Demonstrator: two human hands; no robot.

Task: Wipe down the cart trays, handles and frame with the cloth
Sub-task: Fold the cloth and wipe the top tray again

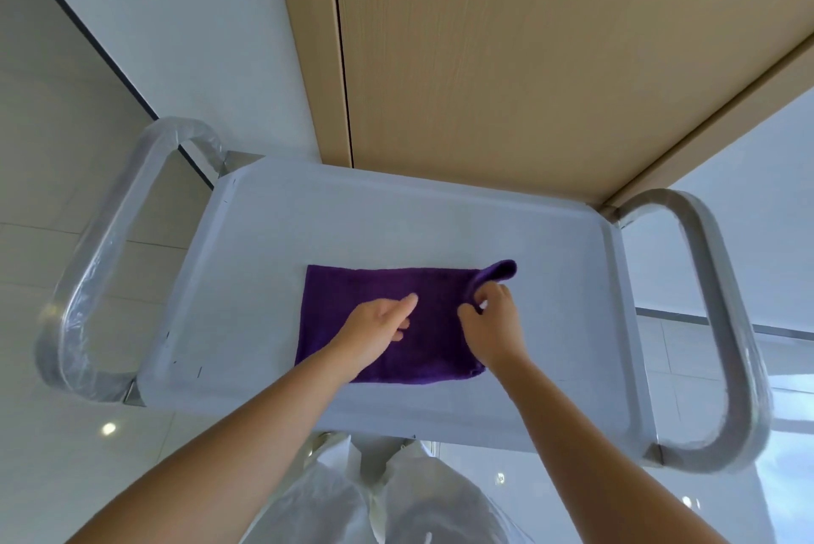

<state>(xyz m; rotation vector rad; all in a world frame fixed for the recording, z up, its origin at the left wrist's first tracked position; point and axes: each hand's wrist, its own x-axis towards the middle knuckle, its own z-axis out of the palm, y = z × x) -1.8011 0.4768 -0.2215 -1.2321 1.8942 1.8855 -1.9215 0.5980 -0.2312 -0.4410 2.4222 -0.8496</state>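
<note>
— What do the hands do?
— The right hand [491, 319] pinches the far right corner of the purple cloth [387, 323], lifting it. The left hand [379, 330] presses flat, fingers straight.
— And the cloth?
— Folded, in the middle of the cart's top tray [264, 244].

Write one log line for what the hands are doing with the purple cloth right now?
left hand: flat on purple cloth | right hand: pinching cloth's far right corner, lifted | cloth: on top tray
</note>
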